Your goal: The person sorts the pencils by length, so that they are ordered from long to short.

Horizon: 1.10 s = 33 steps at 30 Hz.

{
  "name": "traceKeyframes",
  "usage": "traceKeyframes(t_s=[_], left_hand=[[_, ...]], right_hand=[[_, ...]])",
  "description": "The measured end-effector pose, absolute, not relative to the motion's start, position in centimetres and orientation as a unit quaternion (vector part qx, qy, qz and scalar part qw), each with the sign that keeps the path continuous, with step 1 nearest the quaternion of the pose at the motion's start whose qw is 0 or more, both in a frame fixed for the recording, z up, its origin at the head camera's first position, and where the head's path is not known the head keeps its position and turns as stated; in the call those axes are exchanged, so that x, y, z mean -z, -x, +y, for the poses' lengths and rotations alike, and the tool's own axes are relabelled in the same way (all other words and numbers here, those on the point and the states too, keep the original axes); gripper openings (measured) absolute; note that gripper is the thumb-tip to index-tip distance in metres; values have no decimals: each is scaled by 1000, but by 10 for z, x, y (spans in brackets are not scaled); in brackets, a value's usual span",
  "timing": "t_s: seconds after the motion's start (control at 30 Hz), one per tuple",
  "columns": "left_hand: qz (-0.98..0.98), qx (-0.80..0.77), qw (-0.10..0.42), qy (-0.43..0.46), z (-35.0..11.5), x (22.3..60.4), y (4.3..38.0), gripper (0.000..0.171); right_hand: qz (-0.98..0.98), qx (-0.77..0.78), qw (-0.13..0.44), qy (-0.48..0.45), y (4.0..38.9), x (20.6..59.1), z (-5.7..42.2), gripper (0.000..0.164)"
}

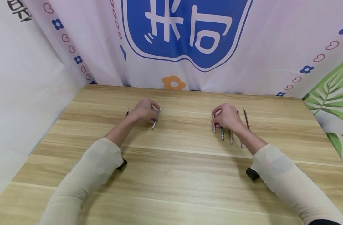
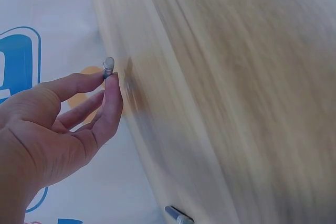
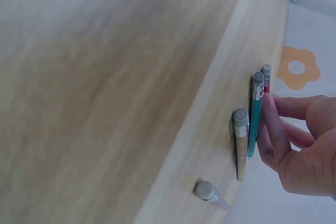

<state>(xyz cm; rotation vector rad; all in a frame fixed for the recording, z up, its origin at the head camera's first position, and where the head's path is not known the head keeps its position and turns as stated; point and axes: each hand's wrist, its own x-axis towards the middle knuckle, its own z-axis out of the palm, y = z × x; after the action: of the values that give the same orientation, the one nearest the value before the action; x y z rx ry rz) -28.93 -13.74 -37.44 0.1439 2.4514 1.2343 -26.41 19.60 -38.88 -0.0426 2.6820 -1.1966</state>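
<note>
My left hand [image 1: 145,110] pinches a teal pencil [image 1: 156,119] between thumb and fingertips. In the left wrist view only the pencil's silvery eraser end [image 2: 108,66] shows above the fingers. A dark pencil [image 1: 127,111] lies left of that hand, partly hidden by the wrist. My right hand [image 1: 227,116] has its thumb and fingers around a red pencil [image 1: 214,127] at the left end of a row. Beside it lie a green pencil [image 3: 255,111] and a tan pencil [image 3: 241,148], partly under the hand in the head view. Further right is a dark red pencil [image 1: 246,118].
Both hands work over a wooden table [image 1: 171,175]. Behind its far edge hangs a printed white curtain [image 1: 104,56] with a blue emblem. Another pencil [image 1: 242,144] passes under the right wrist. Black wrist devices [image 1: 252,174] sit below both forearms.
</note>
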Motion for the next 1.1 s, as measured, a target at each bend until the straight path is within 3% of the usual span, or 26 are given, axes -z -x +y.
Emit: traceKeyframes(t_s=[1.1], left_hand=[[809, -535, 241, -38, -90, 379, 291, 43]], right_hand=[[909, 405, 103, 10, 262, 386, 194, 33]])
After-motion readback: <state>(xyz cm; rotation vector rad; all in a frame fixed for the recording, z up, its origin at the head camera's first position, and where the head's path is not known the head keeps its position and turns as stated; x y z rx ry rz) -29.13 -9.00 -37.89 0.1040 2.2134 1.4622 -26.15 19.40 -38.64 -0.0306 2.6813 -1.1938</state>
